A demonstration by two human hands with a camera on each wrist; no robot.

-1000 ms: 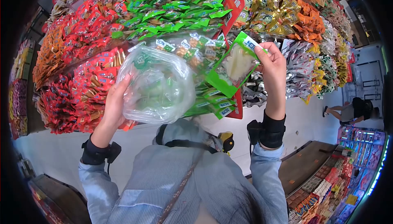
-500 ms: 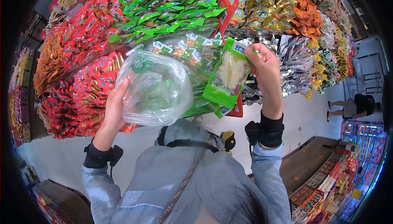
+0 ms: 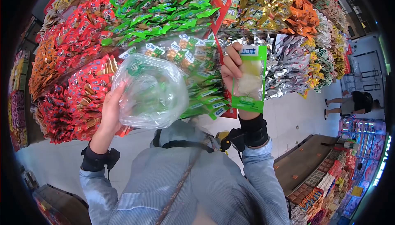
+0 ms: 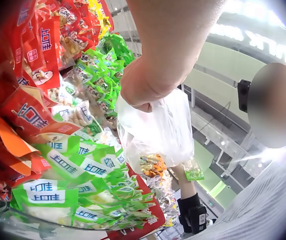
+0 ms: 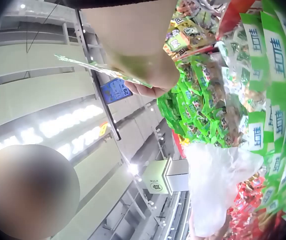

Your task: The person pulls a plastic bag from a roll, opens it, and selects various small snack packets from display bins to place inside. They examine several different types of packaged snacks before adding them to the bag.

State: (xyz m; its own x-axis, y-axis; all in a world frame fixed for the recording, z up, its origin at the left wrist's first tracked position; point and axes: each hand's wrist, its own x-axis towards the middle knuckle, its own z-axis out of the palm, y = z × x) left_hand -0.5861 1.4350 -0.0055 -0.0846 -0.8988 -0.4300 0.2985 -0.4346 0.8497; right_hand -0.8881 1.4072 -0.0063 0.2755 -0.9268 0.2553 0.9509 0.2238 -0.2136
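Note:
In the head view my left hand [image 3: 111, 108] grips the side of a clear plastic bag [image 3: 152, 95], its mouth spread wide. The left wrist view shows the same bag [image 4: 155, 130] hanging from the curled fingers. My right hand [image 3: 231, 65] pinches a green-edged snack packet [image 3: 249, 77] by its upper left side. The packet stands upright, with pale food showing through its clear front and a blue-and-white label on top. From the right wrist, that packet [image 5: 98, 67] appears nearly edge-on. Bag and packet are apart, both held over the front of a snack display.
Red packets [image 3: 86, 81] fill the display's left side, green packets [image 3: 164, 3] the middle, and silver packets [image 3: 288, 64] the right. A red sign strip [image 3: 220, 3] divides the bins. Behind on the right are a brown counter [image 3: 306, 161] and another person [image 3: 358, 103].
My right hand has turned over, bringing the tilted packet upright with its front facing the head camera. The left hand and bag have shifted slightly left in the head view.

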